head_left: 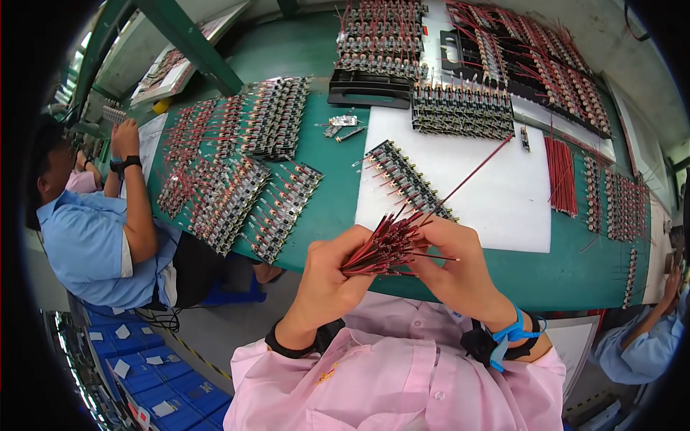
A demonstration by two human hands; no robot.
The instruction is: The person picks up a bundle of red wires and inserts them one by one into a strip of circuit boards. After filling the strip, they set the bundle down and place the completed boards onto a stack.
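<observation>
In front of my chest I hold a thick bundle of thin dark-red wires (pixel 388 248), their tips pointing up in a brush. My left hand (pixel 327 269) is closed around its left side. On the right side, the fingers of my right hand (pixel 460 266) are closed on the wires. One long wire (pixel 478 169) sticks out up and to the right by that hand, and a few short ends poke out below. Just beyond my hands, a strip of small circuit boards (pixel 410 176) lies aslant on a white foam sheet (pixel 496 223).
Stacked board strips (pixel 277 118) with red wires cover the left of the green table (pixel 338 187). More boards (pixel 463 108) and black trays (pixel 370 87) stand at the back. A red wire pile (pixel 560 176) lies right. A co-worker (pixel 100 230) sits left; another person's arm (pixel 654 316) shows right.
</observation>
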